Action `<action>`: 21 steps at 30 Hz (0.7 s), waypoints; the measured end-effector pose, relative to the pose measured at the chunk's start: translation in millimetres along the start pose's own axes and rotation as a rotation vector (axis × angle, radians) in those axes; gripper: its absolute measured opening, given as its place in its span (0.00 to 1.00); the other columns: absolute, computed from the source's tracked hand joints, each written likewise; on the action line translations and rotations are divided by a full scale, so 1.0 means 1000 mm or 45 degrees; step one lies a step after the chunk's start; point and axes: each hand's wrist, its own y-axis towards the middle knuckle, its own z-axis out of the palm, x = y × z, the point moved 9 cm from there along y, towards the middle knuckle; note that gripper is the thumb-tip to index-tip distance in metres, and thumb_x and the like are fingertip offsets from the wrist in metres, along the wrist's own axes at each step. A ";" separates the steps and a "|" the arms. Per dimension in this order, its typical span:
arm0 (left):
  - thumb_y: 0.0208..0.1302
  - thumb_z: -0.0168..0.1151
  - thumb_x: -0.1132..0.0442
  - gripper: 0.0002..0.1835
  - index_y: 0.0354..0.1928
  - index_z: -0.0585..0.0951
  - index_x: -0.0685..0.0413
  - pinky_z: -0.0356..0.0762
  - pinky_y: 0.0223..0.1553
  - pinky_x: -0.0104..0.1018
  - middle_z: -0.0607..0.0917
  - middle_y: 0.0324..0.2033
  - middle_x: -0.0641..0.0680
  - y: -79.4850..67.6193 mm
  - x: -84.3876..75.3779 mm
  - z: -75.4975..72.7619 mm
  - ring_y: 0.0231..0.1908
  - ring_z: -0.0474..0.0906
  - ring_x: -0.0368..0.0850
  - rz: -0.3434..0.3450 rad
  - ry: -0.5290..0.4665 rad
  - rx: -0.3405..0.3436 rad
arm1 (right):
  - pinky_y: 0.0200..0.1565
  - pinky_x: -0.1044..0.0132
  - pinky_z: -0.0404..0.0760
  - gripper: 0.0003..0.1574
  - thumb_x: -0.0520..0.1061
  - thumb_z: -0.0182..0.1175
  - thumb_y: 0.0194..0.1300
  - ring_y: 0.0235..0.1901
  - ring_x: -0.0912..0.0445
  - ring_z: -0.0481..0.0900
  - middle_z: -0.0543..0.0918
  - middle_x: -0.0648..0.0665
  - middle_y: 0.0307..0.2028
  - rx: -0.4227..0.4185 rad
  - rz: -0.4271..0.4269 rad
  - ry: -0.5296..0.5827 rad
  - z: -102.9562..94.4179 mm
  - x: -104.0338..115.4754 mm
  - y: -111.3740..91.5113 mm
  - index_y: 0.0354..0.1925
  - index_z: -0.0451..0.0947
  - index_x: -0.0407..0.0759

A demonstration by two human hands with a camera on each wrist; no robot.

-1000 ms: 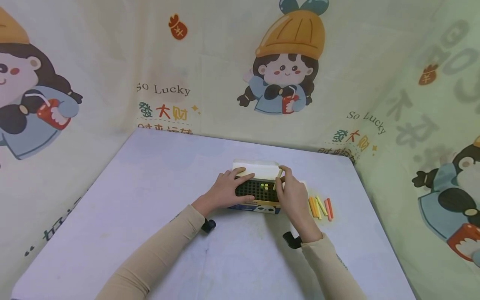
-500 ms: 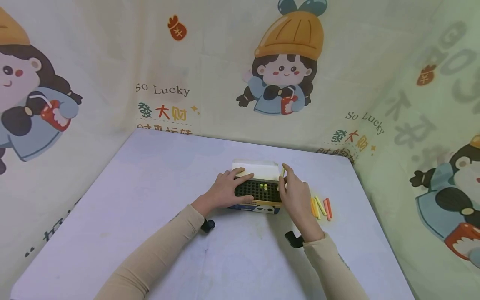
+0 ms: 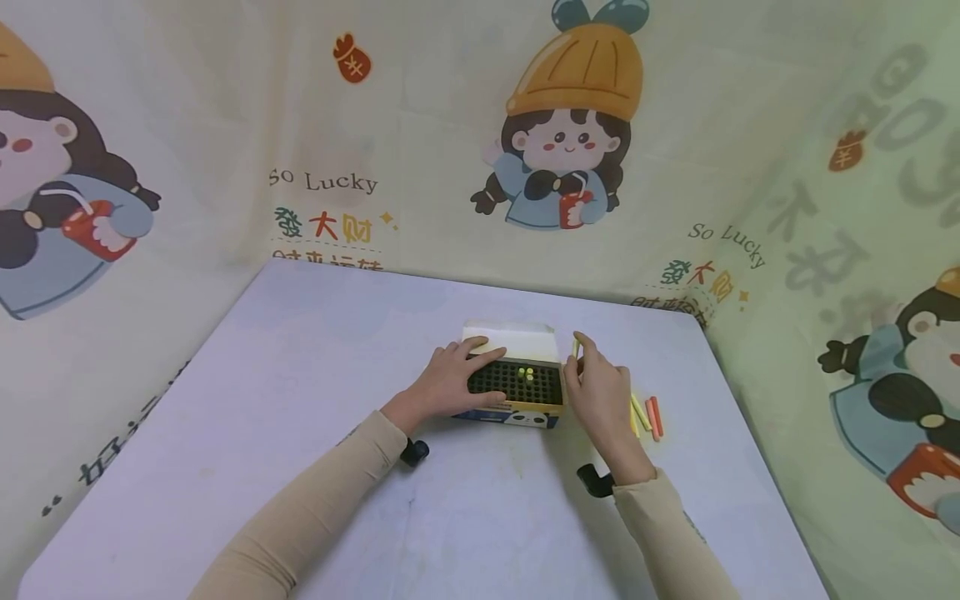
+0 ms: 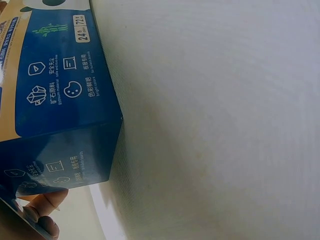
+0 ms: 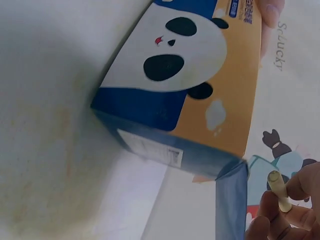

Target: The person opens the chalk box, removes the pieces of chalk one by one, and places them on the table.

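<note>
A blue and tan chalk box (image 3: 534, 418) with a panda print stands on the table, its white lid flap (image 3: 517, 339) raised at the back. Its black insert (image 3: 543, 385) is full of round holes, and three yellow chalk sticks (image 3: 528, 375) stand in them. My left hand (image 3: 444, 382) rests across the box's left end, fingers and thumb spread over the insert and lid. Just right of the box, my right hand (image 3: 602, 396) pinches a pale yellow chalk stick (image 5: 279, 191) between thumb and fingers, roughly upright.
Loose yellow chalk sticks (image 3: 641, 412) and reddish chalk sticks (image 3: 655, 418) lie on the white table (image 3: 337, 333) right of the right hand, which partly hides the yellow ones. A printed cloth (image 3: 420, 150) hangs behind the table and along both sides.
My right hand has moved right, off the box's right end, still pinching the yellow chalk stick. The left hand stays on the box.
</note>
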 end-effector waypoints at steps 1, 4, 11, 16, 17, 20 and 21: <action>0.66 0.57 0.25 0.45 0.81 0.59 0.26 0.65 0.61 0.59 0.59 0.79 0.54 0.000 0.000 0.000 0.69 0.67 0.59 -0.001 -0.002 -0.002 | 0.48 0.42 0.74 0.28 0.47 0.50 0.80 0.19 0.53 0.72 0.80 0.47 0.21 -0.002 0.005 0.000 0.000 -0.002 0.000 0.72 0.69 0.40; 0.66 0.56 0.24 0.45 0.81 0.58 0.25 0.65 0.61 0.59 0.59 0.79 0.54 0.000 0.000 0.001 0.69 0.67 0.59 -0.005 0.001 -0.003 | 0.47 0.42 0.73 0.28 0.47 0.51 0.79 0.21 0.52 0.74 0.82 0.47 0.23 -0.013 -0.002 -0.007 -0.001 -0.007 -0.001 0.71 0.70 0.40; 0.66 0.57 0.25 0.45 0.81 0.57 0.25 0.64 0.61 0.61 0.58 0.80 0.54 0.002 -0.001 0.002 0.69 0.66 0.60 0.001 0.008 -0.002 | 0.47 0.40 0.72 0.27 0.45 0.51 0.78 0.22 0.51 0.76 0.83 0.45 0.25 -0.033 0.017 0.007 -0.005 -0.019 0.000 0.70 0.72 0.38; 0.66 0.57 0.26 0.45 0.81 0.58 0.25 0.65 0.61 0.60 0.58 0.80 0.54 0.002 0.000 0.002 0.69 0.66 0.60 -0.004 0.013 0.002 | 0.48 0.40 0.71 0.28 0.45 0.51 0.77 0.23 0.50 0.77 0.84 0.44 0.27 -0.019 0.044 -0.002 -0.003 -0.028 0.000 0.70 0.72 0.39; 0.66 0.57 0.26 0.45 0.81 0.58 0.26 0.65 0.61 0.60 0.58 0.80 0.54 0.002 0.000 0.003 0.69 0.66 0.60 -0.004 0.012 0.003 | 0.47 0.40 0.71 0.28 0.45 0.51 0.77 0.23 0.50 0.77 0.85 0.44 0.27 -0.019 0.048 -0.003 -0.003 -0.030 0.000 0.70 0.73 0.39; 0.66 0.57 0.25 0.45 0.81 0.58 0.25 0.65 0.61 0.61 0.58 0.80 0.54 0.002 0.001 0.003 0.69 0.66 0.60 -0.006 0.017 0.005 | 0.46 0.40 0.70 0.27 0.44 0.50 0.76 0.24 0.50 0.78 0.85 0.44 0.28 -0.018 0.058 -0.002 -0.003 -0.035 -0.001 0.69 0.73 0.39; 0.66 0.56 0.25 0.45 0.81 0.58 0.25 0.65 0.61 0.61 0.58 0.80 0.54 0.002 0.001 0.003 0.69 0.66 0.60 -0.006 0.020 0.004 | 0.46 0.40 0.70 0.27 0.44 0.50 0.76 0.24 0.50 0.79 0.85 0.44 0.28 -0.017 0.062 -0.001 -0.003 -0.037 -0.002 0.69 0.74 0.39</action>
